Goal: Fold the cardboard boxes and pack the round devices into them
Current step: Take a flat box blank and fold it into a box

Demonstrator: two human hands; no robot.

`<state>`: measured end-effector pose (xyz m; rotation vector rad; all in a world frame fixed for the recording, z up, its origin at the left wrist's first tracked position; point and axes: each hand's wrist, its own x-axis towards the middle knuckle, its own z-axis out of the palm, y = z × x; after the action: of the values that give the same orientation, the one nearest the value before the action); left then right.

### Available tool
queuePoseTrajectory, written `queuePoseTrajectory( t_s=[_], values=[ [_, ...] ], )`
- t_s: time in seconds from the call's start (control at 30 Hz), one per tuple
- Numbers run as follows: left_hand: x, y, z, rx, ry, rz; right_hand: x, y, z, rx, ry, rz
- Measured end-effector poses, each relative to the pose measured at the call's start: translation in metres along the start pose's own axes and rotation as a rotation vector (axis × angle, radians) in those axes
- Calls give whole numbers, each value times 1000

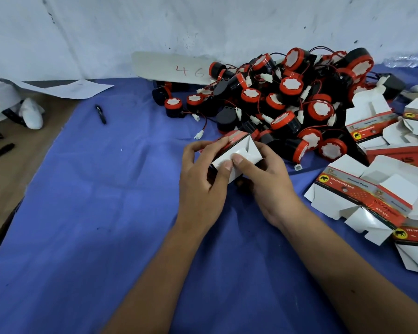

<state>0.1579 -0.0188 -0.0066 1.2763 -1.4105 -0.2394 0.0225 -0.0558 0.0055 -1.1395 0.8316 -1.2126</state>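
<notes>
Cardboard box [232,153]: gripped by both hands, left hand [203,179] and right hand [266,182], above the blue-covered bench [106,213]; white end flaps face the wearer, long axis running away toward the heap of round devices [287,102]. Both thumbs press the flaps. Unfolded boxes [372,189] lie at right.

A half-folded red-and-white box [235,155] sits before heaped red-capped black devices [287,102], flat boxes [362,189] alongside.

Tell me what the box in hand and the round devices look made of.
Small red-and-white box, held by both hands: thin printed cardboard, seemingly glossy outside, matte white inside, with creased flaps. Round black-and-red devices: apparently moulded plastic with slight sheen; white face inserts unclear.
</notes>
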Motion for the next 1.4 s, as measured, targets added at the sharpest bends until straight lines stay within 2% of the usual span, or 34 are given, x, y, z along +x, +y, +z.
queuePoseTrajectory(
  t_s=[0.37,0.5,0.7,0.77,0.9,1.0,1.17,1.3,1.33,1.4],
  values=[
    [-2,-1,3,14,-22,76,3,3,-1,-62,66,-4],
    [-3,2,4,22,-45,88,4,5,-3,-157,113,-51],
    [1,6,1,-43,115,-120,1,6,1,-116,-57,-9],
    [1,7,-2,-55,144,-150,1,6,3,-69,-43,-2],
    [1,11,-2,53,160,-61,-2,5,6,-27,93,39],
    [-2,12,4,30,86,-13,-3,5,6,27,20,84],
    [0,8,2,20,105,-96,-3,1,6,-103,-10,29],
    [-1,6,1,60,173,-48,-6,5,6,-534,221,-204],
    [-1,5,1,59,180,-44,-7,5,6,-576,229,-243],
    [0,5,1,83,165,-41,-9,3,9,-507,140,-178]
  ],
)
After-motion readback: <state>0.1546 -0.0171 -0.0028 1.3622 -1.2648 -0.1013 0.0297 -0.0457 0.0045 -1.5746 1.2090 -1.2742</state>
